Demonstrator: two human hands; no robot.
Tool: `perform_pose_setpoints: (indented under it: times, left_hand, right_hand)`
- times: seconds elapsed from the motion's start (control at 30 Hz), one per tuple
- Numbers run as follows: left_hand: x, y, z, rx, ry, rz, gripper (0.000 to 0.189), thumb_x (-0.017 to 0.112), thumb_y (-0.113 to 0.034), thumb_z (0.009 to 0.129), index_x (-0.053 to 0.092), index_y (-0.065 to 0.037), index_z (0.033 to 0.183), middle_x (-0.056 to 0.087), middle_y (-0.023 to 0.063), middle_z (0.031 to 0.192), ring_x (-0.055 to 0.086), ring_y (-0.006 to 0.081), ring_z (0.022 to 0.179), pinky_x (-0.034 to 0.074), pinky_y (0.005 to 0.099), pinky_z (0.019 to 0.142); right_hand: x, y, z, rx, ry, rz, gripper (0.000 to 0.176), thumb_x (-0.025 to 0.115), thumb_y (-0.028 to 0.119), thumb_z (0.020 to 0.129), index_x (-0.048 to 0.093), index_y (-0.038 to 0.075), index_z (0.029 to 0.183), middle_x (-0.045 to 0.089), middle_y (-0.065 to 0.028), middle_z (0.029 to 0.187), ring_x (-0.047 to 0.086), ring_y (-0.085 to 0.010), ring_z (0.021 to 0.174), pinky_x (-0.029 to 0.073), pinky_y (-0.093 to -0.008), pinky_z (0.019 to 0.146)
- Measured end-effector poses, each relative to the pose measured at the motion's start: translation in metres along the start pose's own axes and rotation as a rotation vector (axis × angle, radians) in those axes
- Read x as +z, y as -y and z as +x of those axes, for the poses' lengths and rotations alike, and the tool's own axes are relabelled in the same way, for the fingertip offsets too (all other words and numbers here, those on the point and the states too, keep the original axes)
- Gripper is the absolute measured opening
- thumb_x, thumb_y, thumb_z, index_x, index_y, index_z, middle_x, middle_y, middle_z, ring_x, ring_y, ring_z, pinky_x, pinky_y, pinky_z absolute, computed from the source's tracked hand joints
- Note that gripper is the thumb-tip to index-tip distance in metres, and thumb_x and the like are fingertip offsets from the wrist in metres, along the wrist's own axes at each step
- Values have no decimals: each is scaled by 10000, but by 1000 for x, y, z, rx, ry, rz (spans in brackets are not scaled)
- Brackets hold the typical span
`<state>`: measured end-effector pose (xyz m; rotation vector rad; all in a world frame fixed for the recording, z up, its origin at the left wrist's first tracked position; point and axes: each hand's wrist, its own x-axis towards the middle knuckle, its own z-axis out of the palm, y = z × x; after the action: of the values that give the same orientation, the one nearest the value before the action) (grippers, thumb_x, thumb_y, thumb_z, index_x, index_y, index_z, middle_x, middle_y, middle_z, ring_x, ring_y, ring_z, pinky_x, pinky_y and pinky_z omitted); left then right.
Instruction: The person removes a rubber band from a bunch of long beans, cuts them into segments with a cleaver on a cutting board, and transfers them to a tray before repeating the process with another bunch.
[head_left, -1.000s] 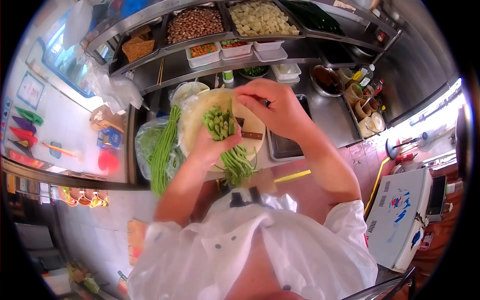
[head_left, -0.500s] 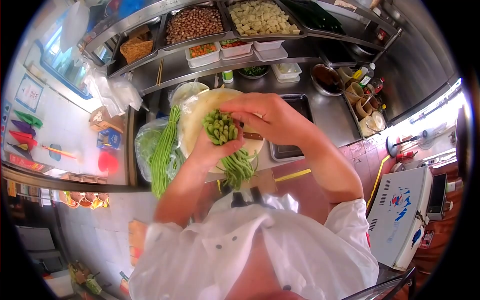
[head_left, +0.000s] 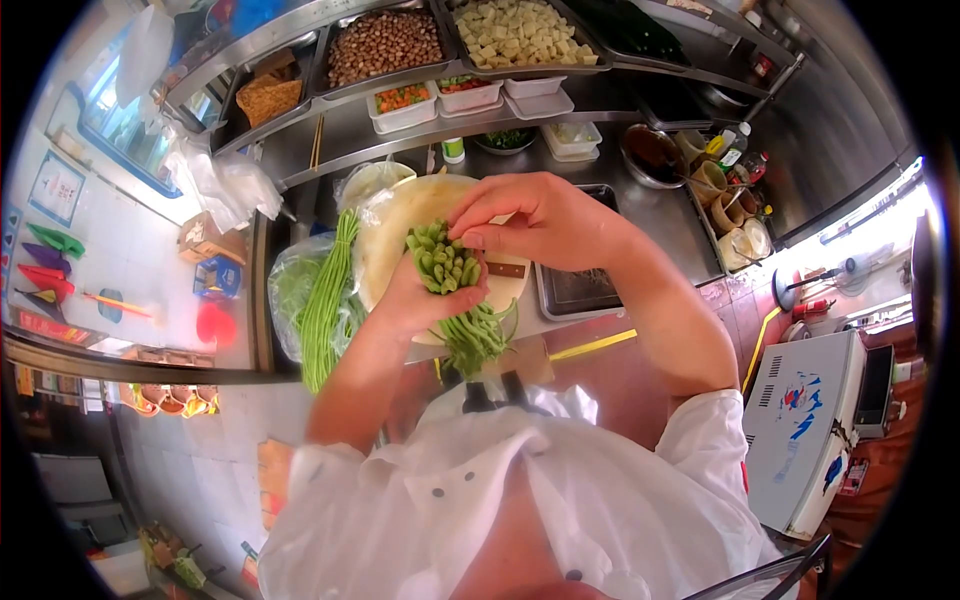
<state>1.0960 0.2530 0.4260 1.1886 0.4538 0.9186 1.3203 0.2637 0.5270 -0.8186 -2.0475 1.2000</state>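
My left hand (head_left: 408, 300) is wrapped round a bundle of green long beans (head_left: 440, 258), their cut-looking ends facing up and the rest hanging below the fist. Over the top of that bundle, my right hand (head_left: 545, 225) has its thumb and bent fingers pinched at the bean ends. Beneath both hands lies a round pale cutting board (head_left: 385, 225). A knife's brown handle (head_left: 508, 270) shows on the board, its blade mostly hidden by the hands. Left of the board, more long beans (head_left: 330, 300) lie on a clear plastic bag (head_left: 288, 270).
A black tray (head_left: 575, 295) sits right of the board. Behind are a bowl of dark sauce (head_left: 655, 155), white tubs of chopped vegetables (head_left: 403, 108) and a green-labelled bottle (head_left: 453, 150). An overhead shelf holds trays of peanut-like pieces (head_left: 385, 48) and pale cubes (head_left: 520, 35).
My right hand has shifted slightly, its fingers spreading over the bean ends and its wrist moving a little right and down. My left hand holds the bundle in nearly the same place.
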Motion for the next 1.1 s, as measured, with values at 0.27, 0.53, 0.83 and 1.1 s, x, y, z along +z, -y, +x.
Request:
perform_pose_setpoints:
  times: [0.27,0.53,0.83,1.1]
  left_hand:
    - [2,-1,-5,-11,88,165,689,855,-12,722,518,-32,1323,655,56,1001,655,160,894,560,303,795]
    - [8,-10,-12,-84,107,322,572,819,5,702,618,-24,1237,680,41,1130,656,129,1018,539,313,893]
    - [19,-12,-13,-112,89,306,537,820,48,688,617,14,1184,702,70,1016,696,152,914,577,319,819]
    - [17,-21,-13,-96,68,340,627,819,21,695,604,-7,1283,695,57,1131,663,140,1018,537,308,898]
  right_hand:
    - [-7,21,4,24,128,-195,136,724,137,970,761,42,1060,653,-71,1154,680,-176,979,556,-304,829]
    - [-14,29,12,144,263,-246,191,752,199,947,744,14,994,693,-71,1050,693,-175,874,549,-324,779]
    - [-18,28,23,324,419,-291,223,770,240,911,741,19,907,735,-47,840,681,-143,793,524,-318,717]
    - [-23,35,15,382,300,-21,221,769,223,929,770,13,997,747,-34,930,673,-111,838,528,-295,763]
